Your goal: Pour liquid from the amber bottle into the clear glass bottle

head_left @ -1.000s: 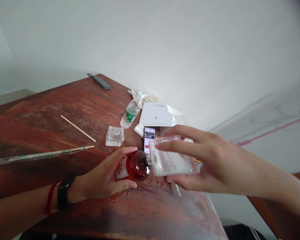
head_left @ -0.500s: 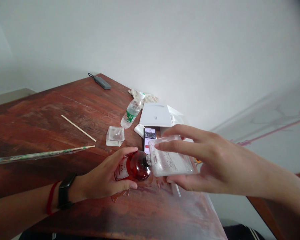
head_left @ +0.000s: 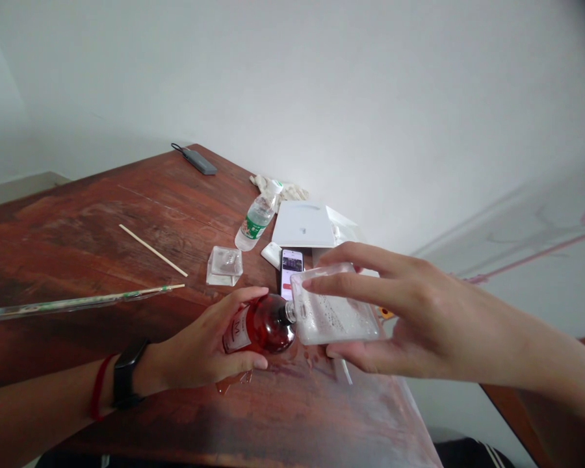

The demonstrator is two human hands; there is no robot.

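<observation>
My left hand (head_left: 224, 348) is wrapped round a bottle of red liquid (head_left: 275, 325) with a pale label, tilted so its neck points right. Between the fingers and thumb of my right hand (head_left: 400, 305) is a clear plastic container (head_left: 336, 315), tipped on its side, with droplets and frothy whitish contents. The bottle's mouth meets the near face of this container; whether liquid is flowing I cannot tell. A small clear square block or dish (head_left: 224, 265) stands on the table beyond my left hand. Wet patches show on the wood under the bottle.
Behind the hands are a phone (head_left: 292, 270), a white box (head_left: 303, 223), a water bottle with a green label (head_left: 257, 218) and a cloth (head_left: 292, 191). A wooden stick (head_left: 153, 250) and a wrapped chopstick packet (head_left: 92, 299) lie left. A grey device (head_left: 199, 160) rests at the far corner.
Almost nothing differs. Both hands keep their hold on the red bottle and the clear container, with only a slight shift of the right hand.
</observation>
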